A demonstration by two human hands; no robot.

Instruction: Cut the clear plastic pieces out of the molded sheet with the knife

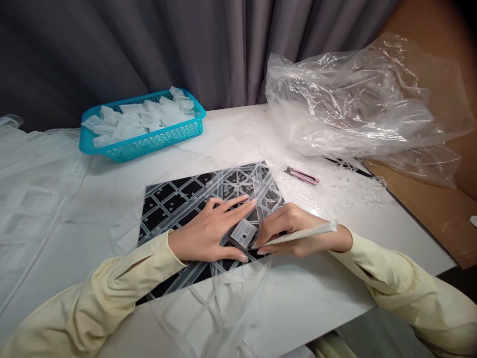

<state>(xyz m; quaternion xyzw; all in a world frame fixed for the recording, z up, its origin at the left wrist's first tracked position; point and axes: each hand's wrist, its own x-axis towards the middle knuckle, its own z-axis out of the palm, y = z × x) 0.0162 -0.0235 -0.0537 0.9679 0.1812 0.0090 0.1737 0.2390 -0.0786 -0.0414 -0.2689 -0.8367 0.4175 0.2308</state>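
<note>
My left hand lies spread on a translucent plastic lattice sheet, thumb and fingers apart around a small translucent box-shaped piece with a dark dot on top. In my right hand is a slim white-handled tool, gripped like a pen. Its lower end points at the near right side of the piece; the tip is too small to make out. Beneath the sheet lies a black mat. A pink utility knife rests beyond my right hand.
A turquoise basket of translucent box-shaped pieces stands at the back left. More plastic sheets cover the table's left side. A crumpled clear bag sits at the back right, with plastic scraps before it and cardboard beside the table.
</note>
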